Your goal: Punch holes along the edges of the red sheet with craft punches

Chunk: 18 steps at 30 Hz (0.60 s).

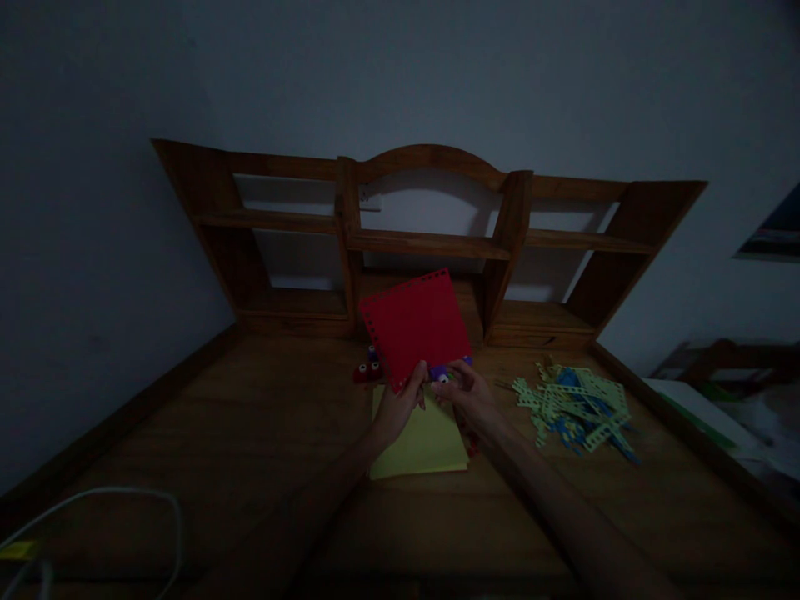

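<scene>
My left hand (400,404) pinches the lower edge of a red square plate (416,325) with holes along its rim and holds it tilted up above the desk. My right hand (466,392) is closed just right of it, fingertips around a small purple piece (441,374) at the plate's bottom edge. A yellow plate (418,442) lies flat on the wooden desk (250,433) under both hands. Small red pieces (367,372) sit left of the red plate.
A heap of pale green and blue perforated strips (575,404) lies to the right. A wooden shelf unit (431,242) stands at the back of the desk. A white cable (125,500) loops at the near left corner. The room is dim.
</scene>
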{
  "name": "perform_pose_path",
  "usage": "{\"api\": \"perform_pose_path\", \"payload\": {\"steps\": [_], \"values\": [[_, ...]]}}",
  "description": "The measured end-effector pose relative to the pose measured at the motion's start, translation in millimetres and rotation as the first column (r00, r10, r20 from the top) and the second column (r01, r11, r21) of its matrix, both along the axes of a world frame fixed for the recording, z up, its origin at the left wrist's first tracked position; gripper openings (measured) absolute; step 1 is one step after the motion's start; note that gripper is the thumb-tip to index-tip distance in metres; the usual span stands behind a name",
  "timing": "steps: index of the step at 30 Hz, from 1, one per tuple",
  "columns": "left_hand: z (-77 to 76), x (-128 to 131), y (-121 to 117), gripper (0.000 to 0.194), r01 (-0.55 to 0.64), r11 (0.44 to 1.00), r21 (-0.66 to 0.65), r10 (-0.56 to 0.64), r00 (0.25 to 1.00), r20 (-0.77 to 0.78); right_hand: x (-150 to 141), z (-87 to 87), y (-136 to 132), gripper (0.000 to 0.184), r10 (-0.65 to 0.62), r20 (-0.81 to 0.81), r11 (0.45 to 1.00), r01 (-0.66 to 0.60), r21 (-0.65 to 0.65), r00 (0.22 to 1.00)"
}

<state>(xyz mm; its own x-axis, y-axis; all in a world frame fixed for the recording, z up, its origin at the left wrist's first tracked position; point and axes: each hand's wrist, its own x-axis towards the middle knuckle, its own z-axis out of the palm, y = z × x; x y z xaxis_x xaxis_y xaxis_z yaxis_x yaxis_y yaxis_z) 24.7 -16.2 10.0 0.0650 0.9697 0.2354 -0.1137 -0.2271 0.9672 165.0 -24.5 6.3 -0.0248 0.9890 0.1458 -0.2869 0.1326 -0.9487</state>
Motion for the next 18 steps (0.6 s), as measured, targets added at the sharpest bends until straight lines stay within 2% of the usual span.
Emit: {"api": "perform_pose_path", "payload": {"steps": [5, 9, 13, 18], "values": [[0.1, -1, -2, 0.045, -0.048, 0.999, 0.002, 0.048, 0.999, -0.014, -1, 5.2, -5, 0.049, -0.048, 0.036, 0.998, 0.049, -0.048, 0.998], [-5.6, -2, 1, 0.044, -0.073, 0.995, 0.073, 0.076, 0.996, -0.046, -1, 10.2, -10, 0.052, -0.067, 0.072, 0.994, 0.073, -0.083, 0.995], [-8.1, -2, 1, 0.043, -0.097, 0.989, 0.112, 0.107, 0.990, -0.087, -1, 13.5, -11, 0.057, -0.079, 0.042, 0.992, 0.083, -0.100, 0.996], [-6.5, -1, 0, 0.044, -0.114, 0.989, 0.090, 0.123, 0.987, -0.102, -1, 13.0, -9, 0.055, -0.103, 0.019, 0.991, 0.104, -0.089, 0.995]]}}
